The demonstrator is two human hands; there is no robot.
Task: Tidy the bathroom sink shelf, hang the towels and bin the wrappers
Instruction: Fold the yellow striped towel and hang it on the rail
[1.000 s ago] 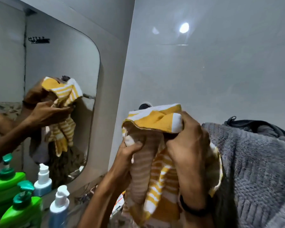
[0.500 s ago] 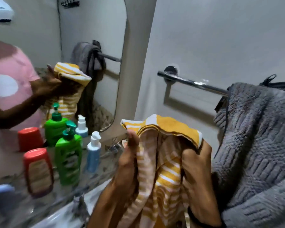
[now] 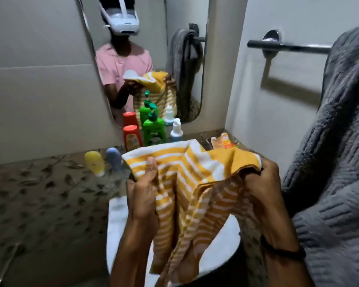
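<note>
two hands, left hand [image 3: 145, 194] and right hand [image 3: 264, 183], grip the striped towel [image 3: 195, 164] apart.

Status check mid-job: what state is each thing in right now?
Striped towel: held by both hands, unhung.
Left hand: grips striped towel.
Right hand: grips striped towel.
Grey towel: draped over rail.
Wrapper: lying on shelf, unbinned.
Yellow bottle: lying down.
Green pump bottle: upright.

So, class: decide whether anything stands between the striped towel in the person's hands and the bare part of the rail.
Nothing visible does. The left hand and right hand hold the striped towel below the rail; only open space between. The grey towel covers only the rail's right part.
</note>
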